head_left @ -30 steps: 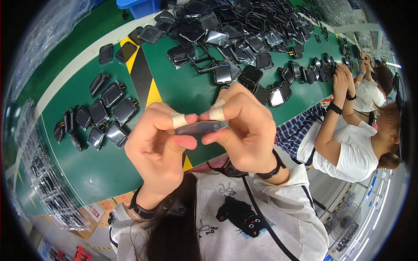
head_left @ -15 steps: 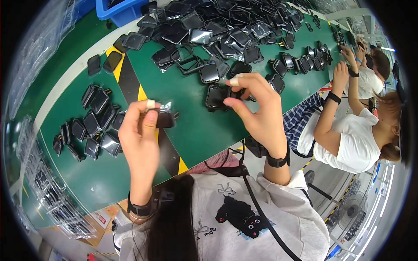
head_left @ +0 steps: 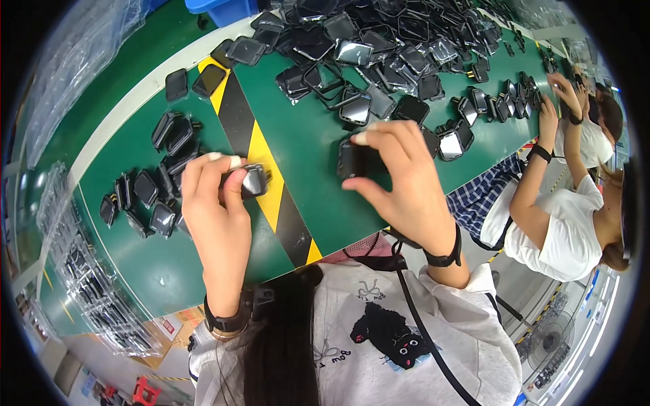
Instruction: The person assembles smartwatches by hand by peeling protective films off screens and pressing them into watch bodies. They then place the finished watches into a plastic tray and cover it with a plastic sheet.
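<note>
**Hands split: one piece each, either side of the striped tape**

A second ago we had both hands on a single flat piece, mid-bench. Now they're apart, so we're handling two pieces at once.

Left hand (head_left: 215,203): dark glossy unit (head_left: 254,181) pinched between thumb and fingers, in front of the striped tape (head_left: 294,233). Against half a second back, we've shifted left relative to the tape and now overlap the edge of the left cluster (head_left: 145,187). Piece still in our grip, not let go. Can't tell if it touches the green table (head_left: 325,210).

Right hand (head_left: 409,172): thumb and forefinger spread over opposite edges of a dark case (head_left: 347,160), just right of the tape. We read that as grasped; half a second ago the case lay flatter and more in the open. Blurred, so can't tell whether it's lifted.

Heap (head_left: 393,47) sits beyond the right hand, unchanged as far as we can see. Co-worker (head_left: 558,233) on our right, well apart from both pieces.
</note>
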A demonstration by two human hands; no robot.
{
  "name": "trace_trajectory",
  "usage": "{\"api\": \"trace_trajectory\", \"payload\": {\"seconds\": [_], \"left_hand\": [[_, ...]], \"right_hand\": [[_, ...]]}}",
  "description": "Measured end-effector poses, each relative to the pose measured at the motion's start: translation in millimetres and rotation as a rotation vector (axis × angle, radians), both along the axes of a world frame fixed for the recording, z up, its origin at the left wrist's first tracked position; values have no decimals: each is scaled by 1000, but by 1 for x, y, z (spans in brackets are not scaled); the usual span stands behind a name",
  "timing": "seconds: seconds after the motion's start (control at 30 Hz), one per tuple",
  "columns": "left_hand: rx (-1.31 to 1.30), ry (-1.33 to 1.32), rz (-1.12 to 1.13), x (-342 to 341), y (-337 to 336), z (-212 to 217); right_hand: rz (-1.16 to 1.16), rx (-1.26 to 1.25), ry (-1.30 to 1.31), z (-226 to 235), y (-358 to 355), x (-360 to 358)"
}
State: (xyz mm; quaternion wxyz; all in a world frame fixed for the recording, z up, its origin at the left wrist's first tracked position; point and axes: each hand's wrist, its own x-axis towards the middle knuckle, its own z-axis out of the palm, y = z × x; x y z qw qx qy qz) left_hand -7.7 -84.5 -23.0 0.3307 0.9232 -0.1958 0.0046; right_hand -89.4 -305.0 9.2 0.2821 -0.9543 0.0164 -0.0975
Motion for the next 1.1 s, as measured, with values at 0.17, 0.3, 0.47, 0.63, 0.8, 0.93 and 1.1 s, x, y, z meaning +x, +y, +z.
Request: {"api": "trace_trajectory", "payload": {"seconds": [0.17,0.3,0.47,0.63,0.8,0.93,1.1], "left_hand": [[-646,430,4,-26,-26,37],[-1127,751,14,-30,-33,52],[-1212,791,93,-5,-8,22],[-1232,776,45,-1,-2,24],[-1180,754,53,3,-2,24],[-1100,678,59,5,-2,24],[-1125,586,138,5,1,24]], "right_hand": [[32,310,-25,16,25,20],[230,418,-18,17,36,49],[389,277,38,4,-4,109],[285,-195,-114,-10,-10,120],[323,-1,-75,5,-20,117],[144,300,19,16,-18,121],[256,-10,-79,7,15,131]]}}
